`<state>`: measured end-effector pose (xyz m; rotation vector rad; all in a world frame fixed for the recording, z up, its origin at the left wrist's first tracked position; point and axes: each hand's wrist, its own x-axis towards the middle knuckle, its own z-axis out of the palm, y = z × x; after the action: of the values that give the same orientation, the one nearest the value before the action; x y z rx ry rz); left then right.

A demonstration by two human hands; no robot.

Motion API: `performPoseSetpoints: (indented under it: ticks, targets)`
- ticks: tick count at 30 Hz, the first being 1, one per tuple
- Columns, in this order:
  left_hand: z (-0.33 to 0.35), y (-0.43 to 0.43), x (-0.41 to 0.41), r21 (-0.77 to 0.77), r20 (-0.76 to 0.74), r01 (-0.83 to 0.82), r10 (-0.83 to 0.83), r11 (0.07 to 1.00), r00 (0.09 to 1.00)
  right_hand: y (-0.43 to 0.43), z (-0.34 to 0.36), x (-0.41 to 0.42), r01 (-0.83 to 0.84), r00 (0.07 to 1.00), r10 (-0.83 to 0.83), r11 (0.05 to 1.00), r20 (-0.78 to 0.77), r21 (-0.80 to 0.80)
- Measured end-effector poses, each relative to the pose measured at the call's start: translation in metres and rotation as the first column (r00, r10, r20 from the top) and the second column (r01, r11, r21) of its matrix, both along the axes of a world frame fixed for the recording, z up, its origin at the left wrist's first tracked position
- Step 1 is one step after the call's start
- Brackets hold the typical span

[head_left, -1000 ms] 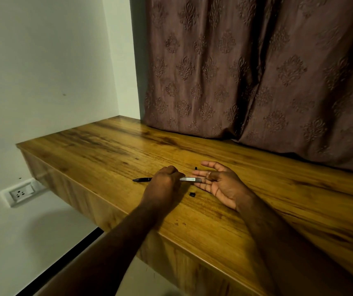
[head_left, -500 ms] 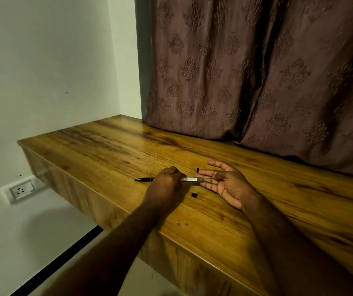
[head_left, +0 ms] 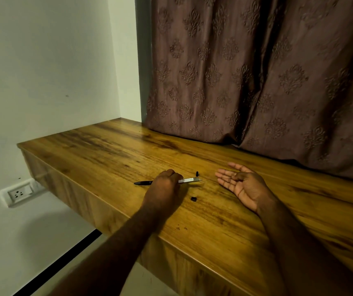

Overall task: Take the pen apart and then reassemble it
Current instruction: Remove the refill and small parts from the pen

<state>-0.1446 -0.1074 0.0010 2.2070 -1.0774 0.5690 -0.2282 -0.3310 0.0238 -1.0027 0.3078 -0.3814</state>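
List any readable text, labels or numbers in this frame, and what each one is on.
No legible text anywhere in this view.
pen: possible faint mark on the silver barrel beside the left hand, too small to read.
wall socket: no readable marking.
curtain: embossed motifs only, no words.

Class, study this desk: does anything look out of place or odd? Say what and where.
Two small parts lie loose on the desk, apart from the pen the left hand grips: the far black piece just beyond its silver end, the near black piece toward the front edge. They might easily get lost.
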Motion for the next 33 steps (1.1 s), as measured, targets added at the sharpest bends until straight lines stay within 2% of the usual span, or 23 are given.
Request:
performPoseSetpoints:
  ticks: [4, 7, 11, 13, 15, 17, 19, 23, 27, 33]
  targets:
    - [0.000, 0.000, -0.001, -0.050, -0.019, -0.014, 0.013, 0.999, 1.000, -0.002, -0.004, 0.006, 0.083, 0.996, -0.084, 0.994, -0.010, -0.074]
    - [0.001, 0.001, -0.001, -0.118, -0.081, 0.000, -0.010, 0.993, 0.997, 0.007, -0.007, 0.010, 0.085, 0.992, -0.105, 0.964, -0.067, -0.253]
    - [0.004, 0.003, -0.006, -0.165, -0.132, -0.007, -0.015, 0.986, 0.991, 0.013, -0.010, 0.011, 0.104, 0.982, -0.165, 0.878, -0.091, -0.468]
    - [0.003, 0.003, -0.005, -0.186, -0.152, -0.015, -0.014, 0.982, 0.988, 0.016, -0.014, 0.013, 0.106, 0.977, -0.198, 0.778, -0.082, -0.620]
    - [0.001, 0.003, -0.001, -0.200, -0.183, -0.031, -0.007, 0.979, 0.983, 0.021, -0.018, 0.014, 0.075, 0.972, -0.222, 0.603, -0.076, -0.795]
    - [-0.001, 0.002, 0.003, -0.216, -0.204, -0.048, 0.003, 0.975, 0.979, 0.026, -0.021, 0.015, 0.040, 0.971, -0.229, 0.449, -0.071, -0.893]
    - [-0.002, 0.002, 0.005, -0.243, -0.233, -0.055, -0.003, 0.968, 0.973, 0.029, -0.023, 0.014, 0.022, 0.970, -0.233, 0.360, -0.067, -0.933]
    - [0.001, 0.003, 0.005, -0.267, -0.253, -0.040, -0.030, 0.963, 0.967, 0.030, -0.019, 0.011, 0.007, 0.966, -0.250, 0.273, -0.064, -0.962]
    - [-0.003, 0.002, 0.008, -0.262, -0.230, -0.028, -0.034, 0.965, 0.973, 0.031, -0.019, 0.012, 0.035, 0.953, -0.297, 0.284, -0.053, -0.958]
    - [-0.002, 0.002, 0.008, -0.263, -0.203, -0.052, -0.002, 0.963, 0.979, 0.032, -0.016, 0.013, 0.094, 0.916, -0.401, 0.248, -0.014, -0.964]
